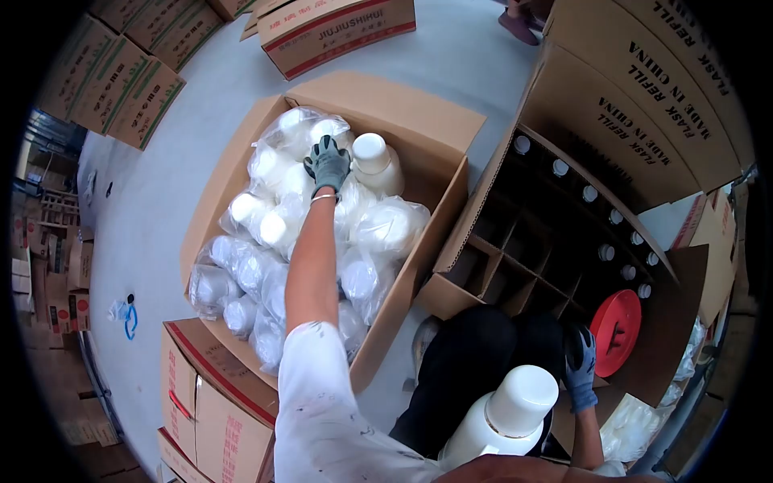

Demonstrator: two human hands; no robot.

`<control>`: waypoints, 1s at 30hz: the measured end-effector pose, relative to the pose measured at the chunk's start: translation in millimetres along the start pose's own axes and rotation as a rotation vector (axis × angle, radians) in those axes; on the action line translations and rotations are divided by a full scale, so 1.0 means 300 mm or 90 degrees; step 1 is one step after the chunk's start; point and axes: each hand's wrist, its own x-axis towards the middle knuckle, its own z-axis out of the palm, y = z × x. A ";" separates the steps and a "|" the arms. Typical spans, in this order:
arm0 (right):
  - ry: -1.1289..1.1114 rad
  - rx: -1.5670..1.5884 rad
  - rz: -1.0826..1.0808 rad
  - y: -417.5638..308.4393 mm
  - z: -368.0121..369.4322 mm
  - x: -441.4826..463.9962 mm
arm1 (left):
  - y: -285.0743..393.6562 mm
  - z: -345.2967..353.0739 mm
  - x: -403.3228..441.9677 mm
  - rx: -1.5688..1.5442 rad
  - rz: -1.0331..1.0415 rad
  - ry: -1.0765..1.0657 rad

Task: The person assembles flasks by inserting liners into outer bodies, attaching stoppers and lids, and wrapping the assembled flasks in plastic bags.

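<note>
My left hand (328, 165), in a grey-green work glove, reaches over a large open carton (407, 318) with its fingers apart on plastic-wrapped white flasks (278, 229). Beside it stands an unwrapped white flask (376, 165) with a cup-shaped lid. My right hand (580, 366), gloved in grey and black, is low by my knee, near a red round disc (617, 332); its fingers are partly hidden, so whether it grips anything is unclear. Another white flask (503, 414) leans at my lap, its white lid upward.
Right of the carton stands a divided box (515, 278) with several white-capped pieces in its far cells. Tall printed flaps (636, 121) rise behind it. Closed cartons (338, 36) stand ahead, with more cartons (217, 402) at lower left. Another person's foot (519, 26) shows at the top.
</note>
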 end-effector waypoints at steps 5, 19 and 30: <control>0.035 0.110 -0.034 -0.123 -0.049 0.188 | 0.180 -0.244 -0.253 -0.733 0.233 0.119; 0.140 0.672 -0.310 -0.528 -0.294 0.591 | 0.600 -0.811 -1.142 -0.495 0.615 0.067; -0.115 1.486 -0.111 -0.487 -0.417 0.651 | 0.784 -0.630 -1.084 -0.410 0.556 0.162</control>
